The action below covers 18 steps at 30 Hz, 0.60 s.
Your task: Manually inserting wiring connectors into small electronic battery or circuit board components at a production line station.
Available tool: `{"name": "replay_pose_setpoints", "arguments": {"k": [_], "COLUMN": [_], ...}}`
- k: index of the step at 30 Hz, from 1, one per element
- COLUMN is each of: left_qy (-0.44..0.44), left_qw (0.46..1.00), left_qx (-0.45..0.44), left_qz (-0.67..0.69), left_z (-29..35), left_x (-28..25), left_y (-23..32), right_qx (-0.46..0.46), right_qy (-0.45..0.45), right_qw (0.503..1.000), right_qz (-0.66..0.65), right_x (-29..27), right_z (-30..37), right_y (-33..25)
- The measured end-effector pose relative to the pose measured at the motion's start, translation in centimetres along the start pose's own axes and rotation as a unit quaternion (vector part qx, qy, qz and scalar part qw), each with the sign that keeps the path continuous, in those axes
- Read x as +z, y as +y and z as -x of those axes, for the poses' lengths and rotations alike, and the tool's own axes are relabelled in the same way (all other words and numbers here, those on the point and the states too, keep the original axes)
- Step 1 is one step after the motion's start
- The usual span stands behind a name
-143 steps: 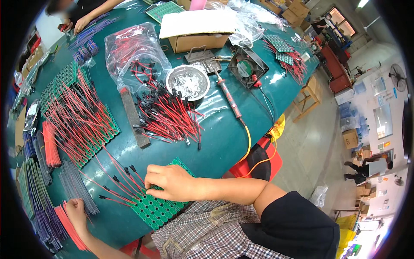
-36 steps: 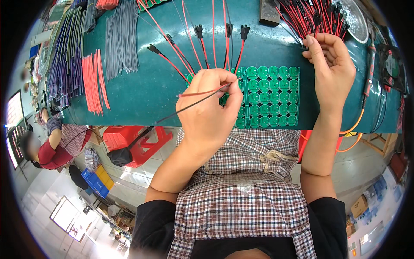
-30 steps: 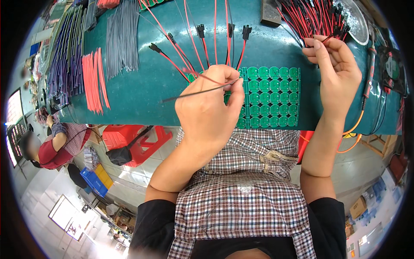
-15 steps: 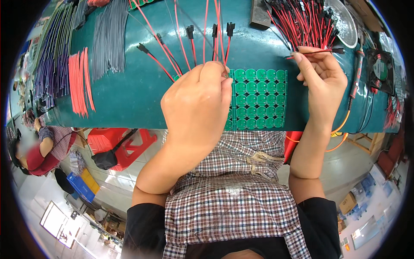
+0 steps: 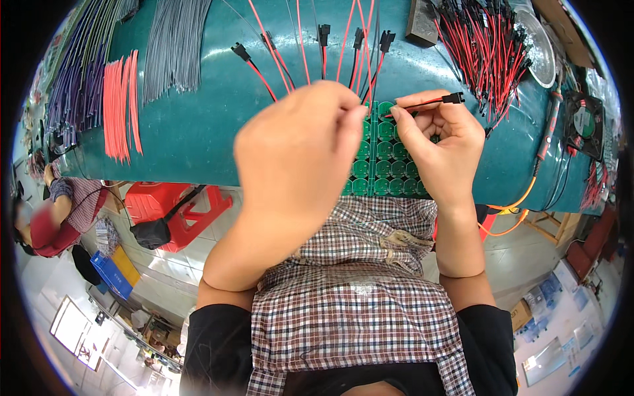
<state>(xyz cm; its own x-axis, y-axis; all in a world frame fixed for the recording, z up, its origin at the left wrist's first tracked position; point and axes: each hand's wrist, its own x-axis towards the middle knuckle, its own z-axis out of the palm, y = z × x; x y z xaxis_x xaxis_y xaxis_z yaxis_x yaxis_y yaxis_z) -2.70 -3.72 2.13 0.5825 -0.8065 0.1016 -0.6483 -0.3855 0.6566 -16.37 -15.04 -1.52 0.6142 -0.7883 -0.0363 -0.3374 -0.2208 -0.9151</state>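
The left hand (image 5: 300,148), at the centre of the frame, is curled with its back to the camera over the left part of a flat green circuit board (image 5: 389,168) of rounded cells. Thin wires run close by its fingertips, but whether it pinches one cannot be told. The right hand (image 5: 449,148), just right of centre, grips a short red-and-black two-wire lead with a black plug (image 5: 453,98) between thumb and fingers; the plug points right and the other end lies above the board.

Similar black-plugged leads (image 5: 323,34) fan out at top centre beyond the board. A heap of red-and-black leads (image 5: 485,56) lies at upper right, between a dark rectangular bar (image 5: 422,24) and a round silvery metal bowl (image 5: 540,53). Coral-red wires (image 5: 120,109) and grey wires (image 5: 176,53) lie at upper left on the green tabletop (image 5: 191,148).
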Motion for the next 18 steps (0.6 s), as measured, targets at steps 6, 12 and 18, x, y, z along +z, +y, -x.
{"name": "replay_pose_setpoints", "arguments": {"k": [6,12,18], "left_qy": [0.129,0.182,0.139], "left_qw": [0.986,0.957,0.9], "left_qx": [-0.106,-0.187,-0.249], "left_qz": [0.028,-0.124,-0.33], "left_z": [-1.4,-2.0,-1.5], "left_x": [-5.3,-10.8,-14.5], "left_y": [-4.1,-12.9,-19.3], "right_qx": [-0.017,-0.048,-0.055], "right_qy": [-0.001,0.051,0.045], "right_qw": [1.0,0.997,0.997], "right_qz": [-0.005,-0.028,-0.009], "right_x": [0.1,0.5,0.7], "right_z": [0.1,0.0,0.2], "right_y": [0.4,0.7,0.6]}}
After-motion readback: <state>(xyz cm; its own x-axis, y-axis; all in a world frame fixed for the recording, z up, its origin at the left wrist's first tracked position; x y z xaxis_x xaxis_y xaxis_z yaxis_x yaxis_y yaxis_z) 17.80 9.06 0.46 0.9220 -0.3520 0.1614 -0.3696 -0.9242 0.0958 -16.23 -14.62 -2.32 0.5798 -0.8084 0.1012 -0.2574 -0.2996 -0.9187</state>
